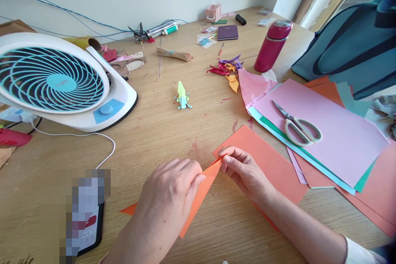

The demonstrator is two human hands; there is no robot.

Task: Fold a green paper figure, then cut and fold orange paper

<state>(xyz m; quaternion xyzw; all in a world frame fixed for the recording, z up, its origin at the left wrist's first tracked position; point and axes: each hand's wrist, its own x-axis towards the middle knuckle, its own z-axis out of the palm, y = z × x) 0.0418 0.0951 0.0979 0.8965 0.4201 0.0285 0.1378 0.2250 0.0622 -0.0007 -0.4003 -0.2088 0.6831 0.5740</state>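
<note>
A folded piece of orange paper (pixel 198 198) is held above the table between both hands. My left hand (pixel 173 185) grips its upper edge, thumb on the near side, and covers part of it; an orange corner pokes out on the far left. With thumb and fingertips, my right hand (pixel 244 169) pinches the pointed upper end. Under the right hand and forearm lies a flat orange sheet (pixel 272 161). Farther back stands a small yellow-green and light-blue paper figure (pixel 182 95).
At left are a white fan (pixel 123 101) and a phone (pixel 97 231), partly blurred out. Scissors (pixel 298 126) rest on stacked coloured paper (pixel 346 144) at right. Behind are a magenta flask (pixel 272 47), a blue-green bag (pixel 349 45), folded paper scraps (pixel 232 81) and a stick bundle (pixel 175 53).
</note>
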